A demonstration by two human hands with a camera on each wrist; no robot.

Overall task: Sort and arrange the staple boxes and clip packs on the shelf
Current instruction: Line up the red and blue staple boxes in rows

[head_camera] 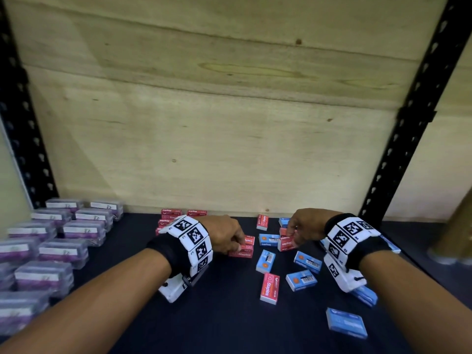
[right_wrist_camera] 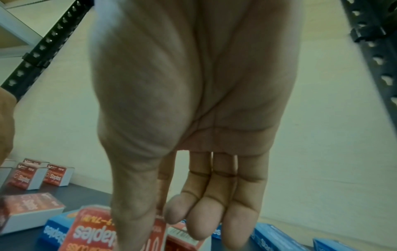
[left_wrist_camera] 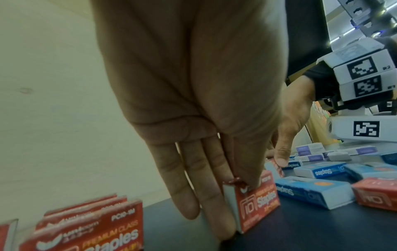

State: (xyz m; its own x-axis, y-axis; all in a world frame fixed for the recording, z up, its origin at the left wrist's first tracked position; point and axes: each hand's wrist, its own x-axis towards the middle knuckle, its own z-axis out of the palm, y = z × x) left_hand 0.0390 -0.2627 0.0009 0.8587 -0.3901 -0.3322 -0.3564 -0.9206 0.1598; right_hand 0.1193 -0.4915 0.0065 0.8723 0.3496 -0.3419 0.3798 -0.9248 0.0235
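Note:
My left hand (head_camera: 236, 245) pinches a red staple box (head_camera: 242, 252) that stands on its edge on the dark shelf (head_camera: 224, 318); thumb on top and fingers behind it show in the left wrist view (left_wrist_camera: 257, 203). My right hand (head_camera: 293, 238) grips another red staple box (head_camera: 286, 243), thumb across its printed face (right_wrist_camera: 96, 234). Red boxes stand in a group (head_camera: 171, 217) at the back. Blue staple boxes (head_camera: 265, 261) lie scattered between and right of my hands. Clear purple clip packs (head_camera: 63, 251) sit in rows at the left.
A loose red box (head_camera: 269, 288) lies in front of the blue ones, another (head_camera: 262, 222) near the plywood back wall (head_camera: 229, 123). Black slotted uprights (head_camera: 408, 129) frame the shelf. A brown tube (head_camera: 454, 238) stands at the far right.

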